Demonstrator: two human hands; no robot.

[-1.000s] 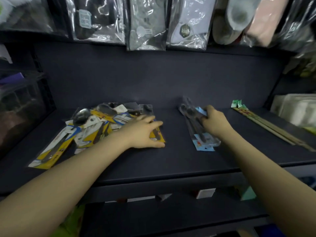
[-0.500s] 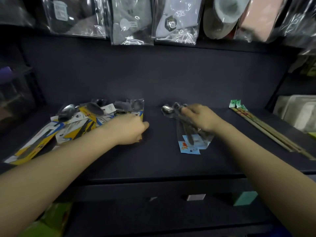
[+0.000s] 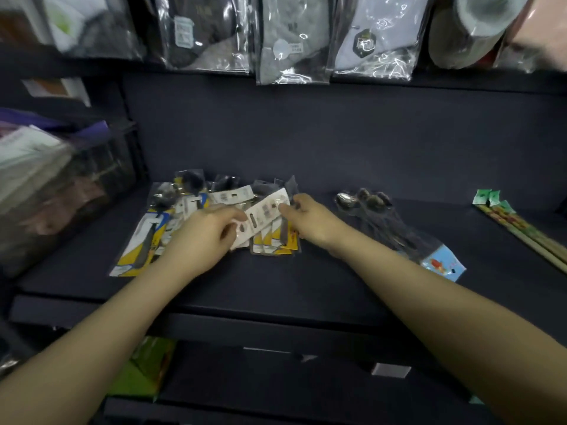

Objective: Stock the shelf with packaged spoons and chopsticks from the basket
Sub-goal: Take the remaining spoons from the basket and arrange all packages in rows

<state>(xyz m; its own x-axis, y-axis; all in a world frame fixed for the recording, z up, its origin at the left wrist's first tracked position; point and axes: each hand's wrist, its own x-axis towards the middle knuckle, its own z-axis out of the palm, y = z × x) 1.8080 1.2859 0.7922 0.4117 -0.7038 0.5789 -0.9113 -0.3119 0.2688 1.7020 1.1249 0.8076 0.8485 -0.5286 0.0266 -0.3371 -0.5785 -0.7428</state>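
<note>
Holding one white pack (image 3: 260,214) by its ends, both hands pinch it: left hand (image 3: 202,237) low, right hand (image 3: 310,219) high. It slants over the pile (image 3: 171,216).

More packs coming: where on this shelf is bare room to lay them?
Bare shelf runs along the front edge and between the clear spoon packs and the chopsticks. Crowded: the yellow-carded spoon pile, where both hands work.

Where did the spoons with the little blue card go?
In the head view the clear pack of spoons with the blue card lies on the dark shelf, right of both hands, between the yellow spoon packs and the chopsticks.
</note>
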